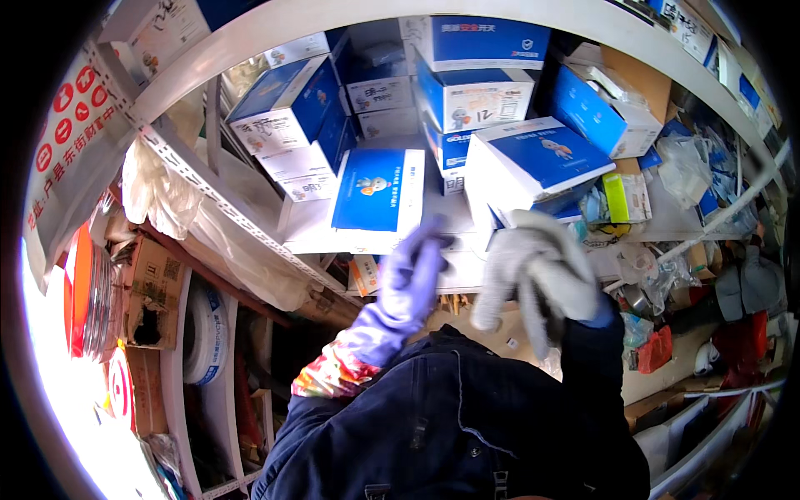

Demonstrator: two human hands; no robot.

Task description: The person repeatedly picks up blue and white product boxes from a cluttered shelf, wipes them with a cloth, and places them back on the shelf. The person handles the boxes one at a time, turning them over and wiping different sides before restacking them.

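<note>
My left hand (412,275), in a purple glove with a flowered cuff, is raised just before the shelf edge, fingers blurred and partly bent, nothing visible in it. My right hand (537,275) wears a grey-white knit glove; a loose whitish fold, perhaps another glove, lies over it, and what it grips is unclear. Beyond the left hand a blue and white cardboard box (378,190) lies flat on the white shelf. Near the right hand a larger blue and white box (540,156) sits tilted. Neither hand plainly touches a box.
Stacked boxes (294,106) stand at the back left, more boxes (484,100) mid-shelf. An opened carton (606,106) and plastic bags (684,165) are at right. A shelf beam (400,19) crosses above. A coil of white pipe (203,331) hangs low left. A slotted upright (212,194) slants at left.
</note>
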